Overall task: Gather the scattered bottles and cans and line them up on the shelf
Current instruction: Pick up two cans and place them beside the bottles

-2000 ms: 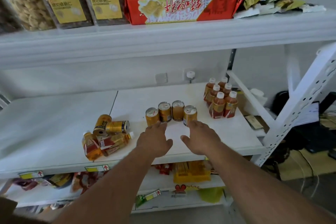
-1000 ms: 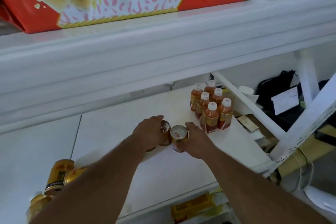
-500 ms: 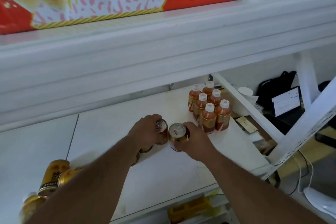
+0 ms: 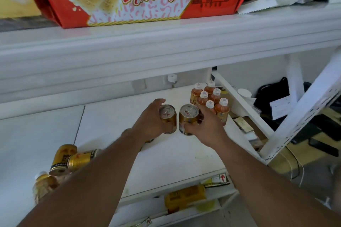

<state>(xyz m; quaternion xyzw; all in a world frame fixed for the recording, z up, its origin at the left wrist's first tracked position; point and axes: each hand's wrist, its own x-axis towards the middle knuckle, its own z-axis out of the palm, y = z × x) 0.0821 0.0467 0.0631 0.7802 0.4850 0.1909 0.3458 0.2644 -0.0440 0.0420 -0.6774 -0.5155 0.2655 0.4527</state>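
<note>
Since half a second ago, both hands have lifted their cans slightly: the left hand [image 4: 150, 125] grips one gold can [image 4: 168, 118] and the right hand [image 4: 204, 127] grips a second can [image 4: 188, 119], upright, side by side above the white shelf [image 4: 175, 155]. Six orange bottles [image 4: 212, 101] stand clustered just beside the right hand. At the left, two more cans [image 4: 72, 159] lie tipped over near one fallen bottle [image 4: 43, 184].

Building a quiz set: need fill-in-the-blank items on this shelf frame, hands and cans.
1. Each hand, left hand and right hand, grips one gold ____.
2. The standing bottles have ____ caps.
3. The two cans at the left of the shelf are lying ____.

Missing words: can; white; down
</note>
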